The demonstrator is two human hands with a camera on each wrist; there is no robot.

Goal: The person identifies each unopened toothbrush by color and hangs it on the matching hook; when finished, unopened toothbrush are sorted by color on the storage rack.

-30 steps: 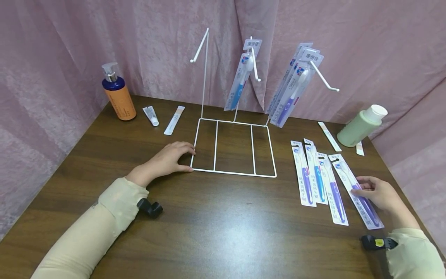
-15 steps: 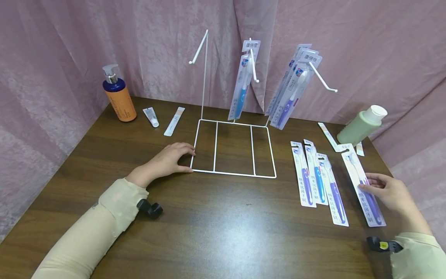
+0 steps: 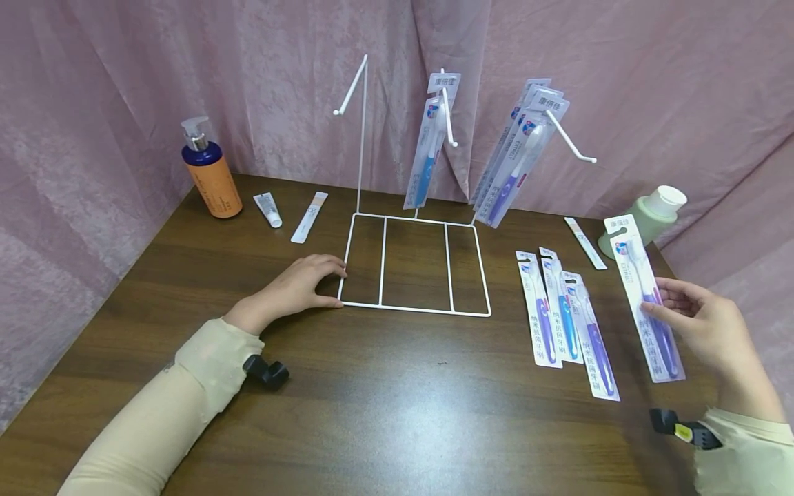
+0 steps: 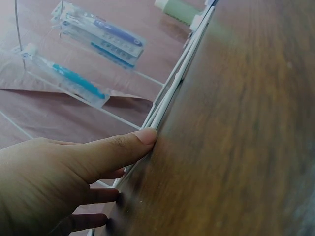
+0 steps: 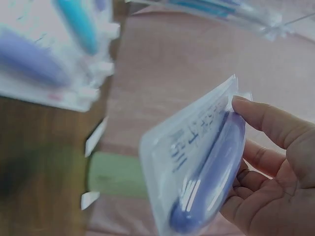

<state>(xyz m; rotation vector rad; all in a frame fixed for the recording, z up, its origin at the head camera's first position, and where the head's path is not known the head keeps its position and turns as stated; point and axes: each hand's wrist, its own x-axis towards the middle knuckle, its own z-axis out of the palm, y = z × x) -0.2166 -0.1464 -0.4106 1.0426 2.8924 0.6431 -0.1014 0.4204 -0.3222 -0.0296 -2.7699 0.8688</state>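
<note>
A white wire rack (image 3: 415, 262) stands on the dark wood table (image 3: 384, 393), with three angled hooks. One packaged blue toothbrush (image 3: 428, 148) hangs on the middle hook and several packaged purple ones (image 3: 517, 162) on the right hook. My left hand (image 3: 298, 286) rests on the table with thumb and fingers against the rack's front left corner (image 4: 157, 118). My right hand (image 3: 701, 331) pinches a packaged purple toothbrush (image 3: 645, 303) lifted off the table; the same pack (image 5: 202, 162) is close up in the right wrist view. Three more packs (image 3: 561, 317) lie flat right of the rack.
An orange pump bottle (image 3: 211, 172), a small tube (image 3: 268, 209) and a sachet (image 3: 309, 215) sit at the back left. A pale green bottle (image 3: 651, 210) and another sachet (image 3: 585, 242) are at the back right. Pink curtains close in the back and sides.
My right hand has picked the rightmost toothbrush pack up off the table and raised it, tilting it upright. The left hand has stayed at the rack's corner.
</note>
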